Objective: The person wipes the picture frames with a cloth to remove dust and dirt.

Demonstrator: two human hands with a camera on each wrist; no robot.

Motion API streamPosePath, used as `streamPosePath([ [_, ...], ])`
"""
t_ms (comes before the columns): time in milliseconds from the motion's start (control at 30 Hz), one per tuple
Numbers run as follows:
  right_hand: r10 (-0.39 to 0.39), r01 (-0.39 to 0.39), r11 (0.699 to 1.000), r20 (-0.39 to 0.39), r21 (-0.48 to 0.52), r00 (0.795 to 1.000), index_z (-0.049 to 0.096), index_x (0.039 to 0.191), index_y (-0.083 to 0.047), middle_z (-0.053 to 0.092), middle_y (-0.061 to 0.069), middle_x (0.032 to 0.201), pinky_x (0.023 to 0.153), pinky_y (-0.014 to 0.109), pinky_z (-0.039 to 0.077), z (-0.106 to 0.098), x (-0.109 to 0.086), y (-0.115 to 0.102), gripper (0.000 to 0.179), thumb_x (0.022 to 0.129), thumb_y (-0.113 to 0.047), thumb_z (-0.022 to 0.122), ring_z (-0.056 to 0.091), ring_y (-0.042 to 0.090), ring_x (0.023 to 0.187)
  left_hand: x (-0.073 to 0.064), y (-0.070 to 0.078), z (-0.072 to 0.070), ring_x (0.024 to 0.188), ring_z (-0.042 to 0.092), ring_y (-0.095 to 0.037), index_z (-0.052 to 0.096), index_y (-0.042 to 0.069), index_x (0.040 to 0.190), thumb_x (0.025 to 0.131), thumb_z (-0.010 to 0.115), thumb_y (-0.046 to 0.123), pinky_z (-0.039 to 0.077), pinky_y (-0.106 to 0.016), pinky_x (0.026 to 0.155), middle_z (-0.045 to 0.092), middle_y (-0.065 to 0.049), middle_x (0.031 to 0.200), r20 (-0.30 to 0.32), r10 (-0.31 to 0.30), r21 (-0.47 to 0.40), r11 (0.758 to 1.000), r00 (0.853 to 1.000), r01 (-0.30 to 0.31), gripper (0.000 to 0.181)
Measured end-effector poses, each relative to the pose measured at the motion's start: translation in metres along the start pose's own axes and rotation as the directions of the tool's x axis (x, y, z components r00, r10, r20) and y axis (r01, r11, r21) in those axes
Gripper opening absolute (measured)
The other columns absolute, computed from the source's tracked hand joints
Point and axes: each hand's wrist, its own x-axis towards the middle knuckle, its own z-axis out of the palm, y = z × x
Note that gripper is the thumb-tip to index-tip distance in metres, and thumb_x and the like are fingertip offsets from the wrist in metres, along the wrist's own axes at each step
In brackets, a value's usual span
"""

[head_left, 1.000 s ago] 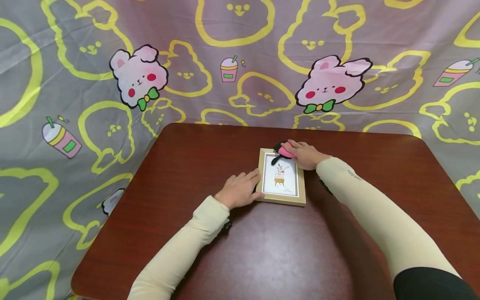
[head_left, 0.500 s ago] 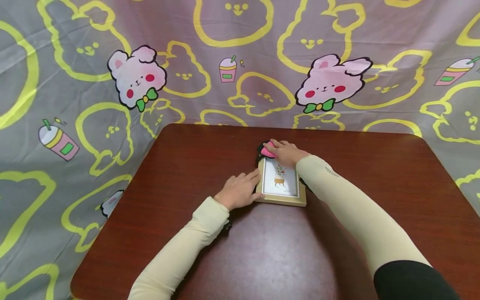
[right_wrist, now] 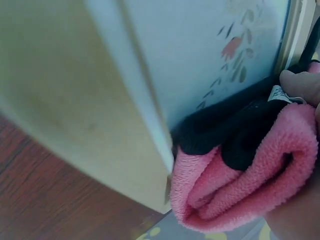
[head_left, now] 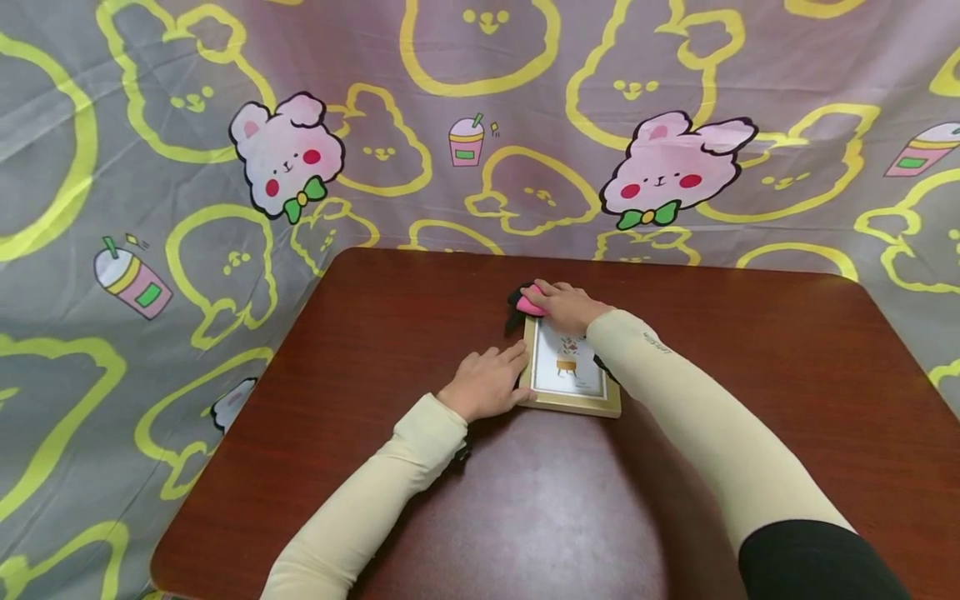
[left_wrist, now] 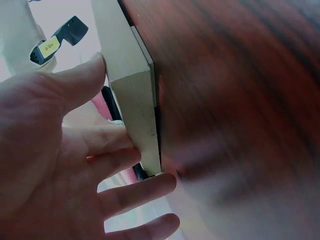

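Observation:
A light wood picture frame (head_left: 573, 404) lies flat on the table, with a potted-plant print behind its pane. My left hand (head_left: 486, 385) rests at its left side, fingers straight along the edge and thumb at the near left corner. The left wrist view shows the thumb and fingertips against the frame's side (left_wrist: 131, 75). With my right hand (head_left: 573, 308) I hold a folded pink and black cloth (head_left: 532, 302) on the far left corner of the frame. Close up, the fluffy cloth (right_wrist: 240, 190) is bunched against the pane and border. My right forearm hides the frame's far right part.
The dark reddish-brown table (head_left: 375, 333) extends around the frame on all sides. A cartoon-patterned curtain (head_left: 540, 100) hangs along its far and left edges.
My right hand has slid the cloth leftward along the frame's far edge, from its middle to the far left corner. My left hand has stayed against the left side.

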Motion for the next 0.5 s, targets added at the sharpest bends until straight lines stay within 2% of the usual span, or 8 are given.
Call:
streamPosePath([
  [267, -0.007, 0.007, 1.0, 0.004, 0.016, 1.0, 0.017, 0.16, -0.017, 0.011, 0.019, 0.167, 0.119, 0.063, 0.019, 0.002, -0.011, 0.017, 0.063, 0.103, -0.01, 0.042, 0.017, 0.047, 0.151, 0.0, 0.0, 0.0, 0.135, 0.051, -0.025, 0.041, 0.019, 0.153, 0.097, 0.05, 0.059, 0.048, -0.045, 0.1, 0.034, 0.002, 0.163, 0.002, -0.004, 0.004, 1.0, 1.0, 0.004, 0.069],
  [500, 0.033, -0.033, 0.999, 0.021, 0.02, 0.999, 0.015, 0.161, -0.016, 0.01, 0.022, 0.167, 0.118, 0.065, 0.019, 0.0, -0.034, 0.041, 0.066, 0.103, -0.015, 0.047, 0.017, 0.051, 0.149, 0.0, 0.001, -0.001, 0.136, 0.049, -0.024, 0.04, 0.019, 0.153, 0.097, 0.05, 0.058, 0.047, -0.045, 0.101, 0.032, 0.003, 0.164, 0.008, -0.011, -0.014, 1.0, 1.0, 0.011, 0.069],
])
